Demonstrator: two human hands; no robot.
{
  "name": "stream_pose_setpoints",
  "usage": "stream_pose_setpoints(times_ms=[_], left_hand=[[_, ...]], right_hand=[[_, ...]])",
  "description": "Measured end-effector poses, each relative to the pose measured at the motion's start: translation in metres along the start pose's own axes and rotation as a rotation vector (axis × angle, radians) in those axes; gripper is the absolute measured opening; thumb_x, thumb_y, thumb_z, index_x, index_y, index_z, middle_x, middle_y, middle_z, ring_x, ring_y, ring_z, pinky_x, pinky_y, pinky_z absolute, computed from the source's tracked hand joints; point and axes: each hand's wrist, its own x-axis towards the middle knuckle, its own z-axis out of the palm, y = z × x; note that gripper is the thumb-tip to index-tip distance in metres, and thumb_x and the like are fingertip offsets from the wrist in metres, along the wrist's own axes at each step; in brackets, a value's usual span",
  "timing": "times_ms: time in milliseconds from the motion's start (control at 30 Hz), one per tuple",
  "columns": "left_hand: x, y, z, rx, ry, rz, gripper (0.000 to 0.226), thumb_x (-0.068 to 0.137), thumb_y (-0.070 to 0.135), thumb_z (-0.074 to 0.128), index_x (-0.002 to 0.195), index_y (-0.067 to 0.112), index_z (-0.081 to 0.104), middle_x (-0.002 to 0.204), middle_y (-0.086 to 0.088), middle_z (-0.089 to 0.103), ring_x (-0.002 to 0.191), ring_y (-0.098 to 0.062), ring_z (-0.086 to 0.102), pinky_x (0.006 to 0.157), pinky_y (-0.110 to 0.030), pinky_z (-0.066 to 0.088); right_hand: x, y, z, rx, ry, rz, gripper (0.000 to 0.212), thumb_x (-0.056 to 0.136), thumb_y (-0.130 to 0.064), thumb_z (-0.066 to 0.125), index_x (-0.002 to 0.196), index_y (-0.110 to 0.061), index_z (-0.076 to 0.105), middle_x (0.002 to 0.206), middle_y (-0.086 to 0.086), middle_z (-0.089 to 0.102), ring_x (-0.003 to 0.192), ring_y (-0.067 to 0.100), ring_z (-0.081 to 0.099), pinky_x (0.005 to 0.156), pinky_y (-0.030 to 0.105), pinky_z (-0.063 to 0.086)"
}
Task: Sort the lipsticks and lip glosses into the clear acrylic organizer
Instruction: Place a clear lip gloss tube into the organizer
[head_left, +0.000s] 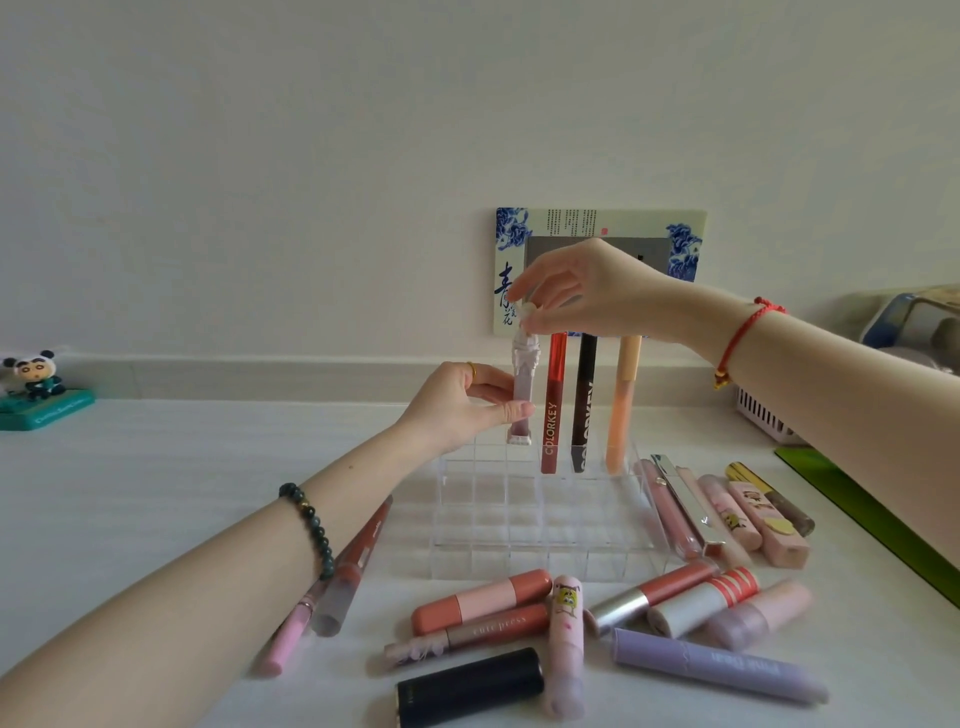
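Two bare forearms, no sleeves visible; left hand (457, 408) with a gold ring (470, 367) on one finger; left wrist with a bracelet of dark green beads (311, 527); right hand (587, 291) unadorned; right wrist with a braided red cord bracelet (740, 335) ending in a small gold charm.

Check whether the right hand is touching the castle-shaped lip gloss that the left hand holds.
Touching. The head view shows the right hand pinching the white top of the castle-shaped lip gloss while the left hand grips its body.
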Motion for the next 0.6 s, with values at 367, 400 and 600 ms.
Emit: stream_pose_setpoints(times_ms=[367,400,600], left_hand=[[-0.006,-0.007,0.006,0.058,-0.017,-0.043,0.013,0.071,0.027,0.076,0.069,0.032,0.063,0.075,0.02,0.066,0.073,0.008,0.06,0.072,-0.007,0.039],[-0.006,-0.007,0.006,0.057,-0.016,-0.039,0.014,0.071,0.027,0.076,0.069,0.032,0.063,0.075,0.02,0.065,0.073,0.009,0.06,0.071,-0.005,0.039],[-0.008,-0.009,0.006,0.066,-0.009,-0.02,0.018,0.071,0.026,0.075,0.067,0.034,0.06,0.075,0.02,0.063,0.08,0.002,0.06,0.074,-0.007,0.037]], right_hand=[[0.0,0.005,0.011,-0.109,-0.084,-0.005,0.028,0.077,-0.015,0.068,0.102,-0.025,0.062,0.085,-0.008,0.07,0.088,0.006,0.064,0.083,0.018,0.044],[0.0,0.005,0.011,-0.119,-0.089,-0.003,0.028,0.077,-0.015,0.068,0.103,-0.025,0.062,0.085,-0.008,0.07,0.088,0.007,0.063,0.08,0.017,0.044],[-0.002,0.006,0.015,-0.151,-0.121,-0.012,0.027,0.079,-0.016,0.067,0.104,-0.026,0.06,0.082,-0.012,0.067,0.079,0.0,0.058,0.069,0.012,0.037]])
